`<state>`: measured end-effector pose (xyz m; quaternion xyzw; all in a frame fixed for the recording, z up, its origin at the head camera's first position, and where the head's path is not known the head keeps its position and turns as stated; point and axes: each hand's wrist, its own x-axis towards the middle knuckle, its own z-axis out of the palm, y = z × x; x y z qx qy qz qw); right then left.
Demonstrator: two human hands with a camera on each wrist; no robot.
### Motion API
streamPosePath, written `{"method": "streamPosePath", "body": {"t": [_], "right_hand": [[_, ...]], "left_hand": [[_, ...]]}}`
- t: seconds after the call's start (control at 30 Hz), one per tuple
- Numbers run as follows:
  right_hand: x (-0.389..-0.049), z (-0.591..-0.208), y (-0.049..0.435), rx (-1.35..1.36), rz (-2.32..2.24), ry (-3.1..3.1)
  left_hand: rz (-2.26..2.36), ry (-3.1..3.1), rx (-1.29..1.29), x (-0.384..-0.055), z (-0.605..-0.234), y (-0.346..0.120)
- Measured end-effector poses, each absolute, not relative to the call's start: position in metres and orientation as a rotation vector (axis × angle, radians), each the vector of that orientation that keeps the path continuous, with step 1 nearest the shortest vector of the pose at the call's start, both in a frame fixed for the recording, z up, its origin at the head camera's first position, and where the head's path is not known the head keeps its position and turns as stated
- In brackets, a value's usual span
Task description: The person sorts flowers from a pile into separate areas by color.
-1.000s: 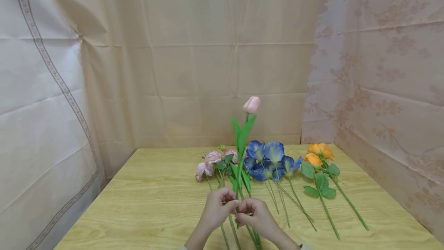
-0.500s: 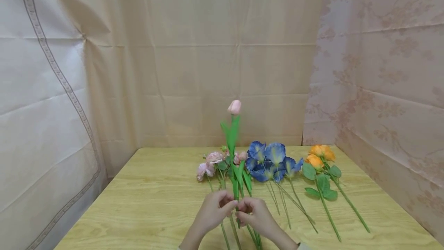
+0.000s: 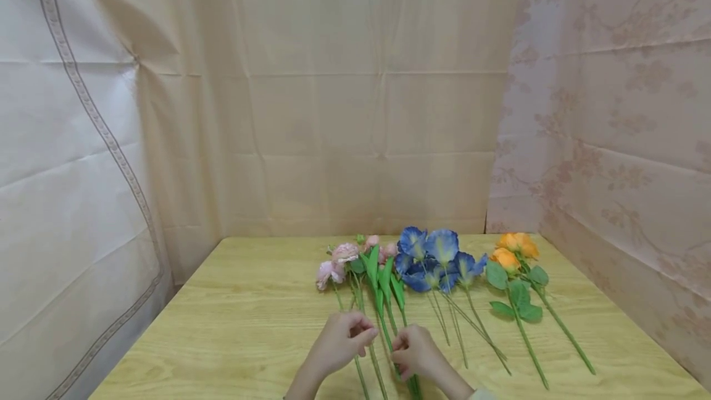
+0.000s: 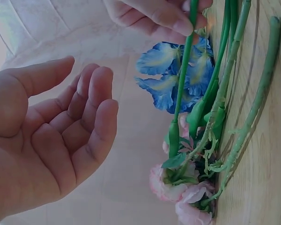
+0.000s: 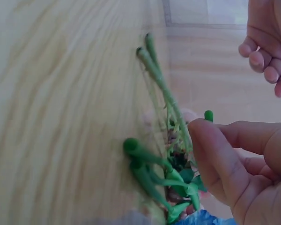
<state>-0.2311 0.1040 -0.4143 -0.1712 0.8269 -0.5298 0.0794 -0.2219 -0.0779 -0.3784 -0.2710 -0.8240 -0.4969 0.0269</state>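
Note:
My right hand (image 3: 419, 354) pinches the green stem of a tulip (image 4: 183, 77) between thumb and fingers. The cut end of that stem pokes out above the fingertips in the right wrist view. Its green leaves (image 3: 371, 273) now lie low, over the pink flowers at the table's far side. Just left of the stem, my left hand (image 3: 340, 343) hovers with loosely bent fingers and nothing in them. More tulips (image 3: 397, 292), with green leaves and stems, lie beside the held one. Pink ranunculus-like flowers (image 3: 345, 253) on long stems lie to the left.
Several blue flowers (image 3: 442, 245) with thin stems lie right of the tulips. Farther right are orange roses (image 3: 516, 244) with green leaves. All rest on a wood-grain table (image 3: 239, 320), enclosed by a beige cloth (image 3: 316, 110) behind and a floral cloth (image 3: 627, 122) at right.
The held pink tulip swung leftward while upright, then came down onto the table among the other flowers. My left hand let go of the stem; my right hand shifted slightly right and down with it.

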Motion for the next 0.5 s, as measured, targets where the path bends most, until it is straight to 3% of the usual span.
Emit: {"method": "streamPosePath", "body": {"t": [0.5], "right_hand": [[-0.2404,-0.4215,0.1088,-0.54,-1.566,2.427]], "left_hand": [[-1.574,-2.595,-0.869,-0.2227,-0.3794,-0.0787]]}}
